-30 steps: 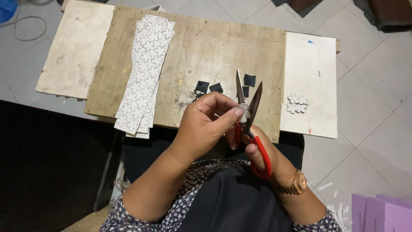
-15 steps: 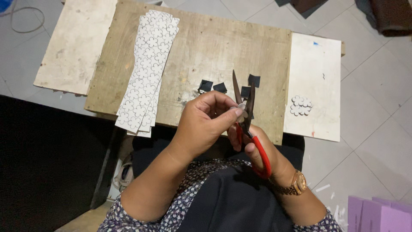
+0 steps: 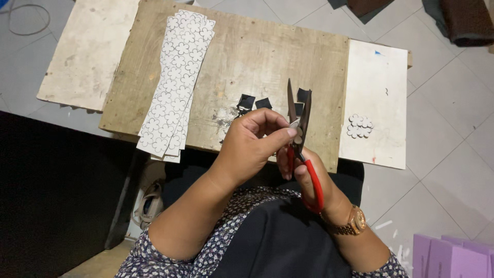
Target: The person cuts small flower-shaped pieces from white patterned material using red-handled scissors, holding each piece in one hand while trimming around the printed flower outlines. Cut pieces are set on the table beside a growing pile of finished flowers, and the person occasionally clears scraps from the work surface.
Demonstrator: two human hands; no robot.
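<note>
Short sleeves of a dark fabric printed with small pale flowers are worn on both arms. A plain black panel covers the front of the garment. A gold-coloured wristwatch (image 3: 356,220) with a round case is worn on the right wrist.

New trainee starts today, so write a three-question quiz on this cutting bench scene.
1. True or false: the right hand holds the red-handled metal scissors.
2. Where do the long white paper strips printed with flower outlines lie? A. on the wooden board's left part B. on the grey tiled floor C. in the person's lap
3. What does the left hand pinch at the scissor blades?

Key: 1. true; 2. A; 3. a small pale cut-out piece.
</note>
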